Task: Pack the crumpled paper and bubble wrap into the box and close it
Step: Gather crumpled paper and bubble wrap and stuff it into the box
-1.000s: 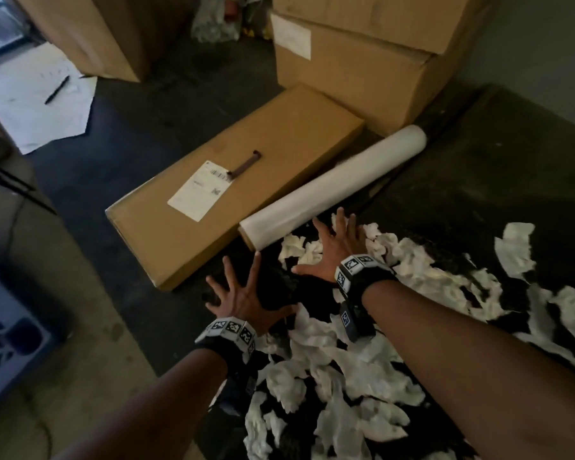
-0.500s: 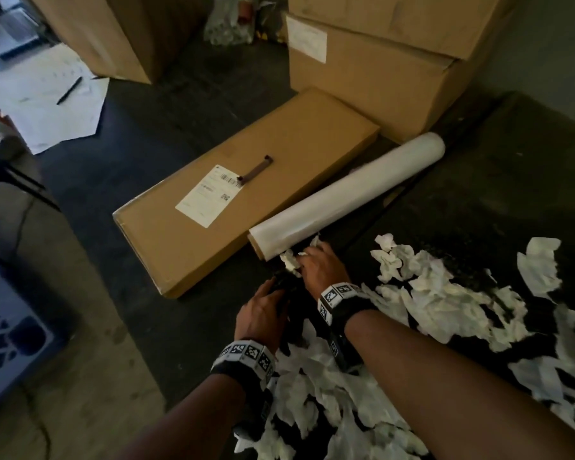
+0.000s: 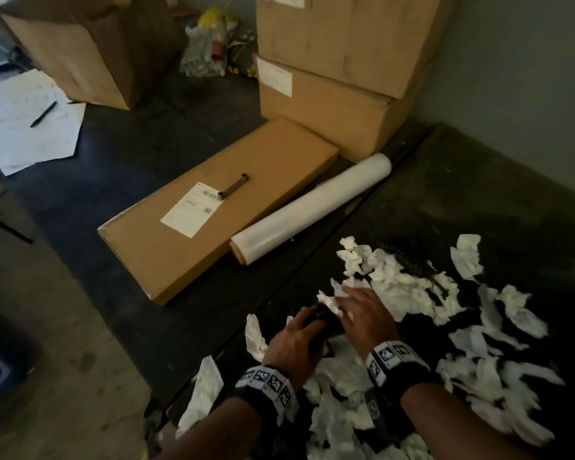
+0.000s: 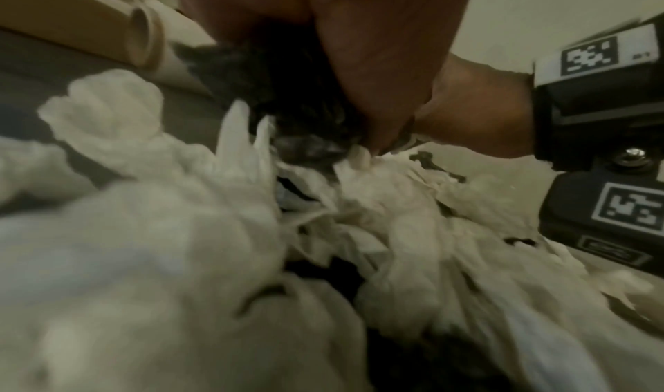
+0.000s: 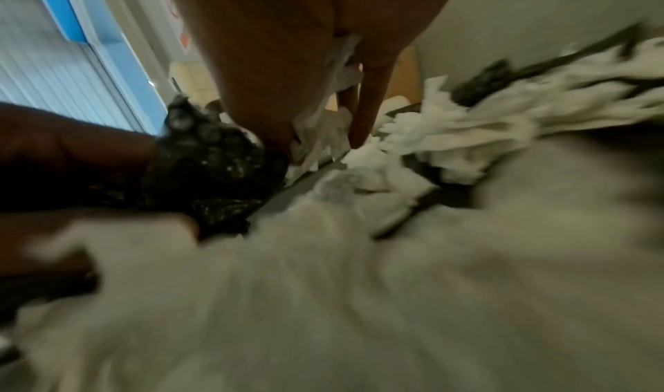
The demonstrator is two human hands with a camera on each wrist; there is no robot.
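Your left hand (image 3: 296,340) has its fingers curled round a dark wad of black bubble wrap (image 5: 212,168), whose round bubbles show plainly from the right wrist. Your right hand (image 3: 365,318) lies just beside it on the right, fingers bent down into the crumpled paper (image 3: 395,287) with white scraps caught between them and the palm; it grasps paper and presses against the same dark wad. The two hands are touching or nearly so, with the wad between them.

The white paper is strewn all around your hands, thickest to the near side and to the right, lying on a black surface (image 3: 478,200).

To the far left of your hands lies a white roll (image 3: 309,210) with a cardboard core, slanting away toward the far right. Just beyond it, touching or nearly so, a flat brown box (image 3: 263,180) lies closed, bearing a white label (image 3: 191,210) and a small dark strip (image 3: 234,186). Behind these stand two stacked cartons (image 3: 339,78). At the far left, sheets of paper with a pen (image 3: 44,113) lie beside another carton (image 3: 80,51).
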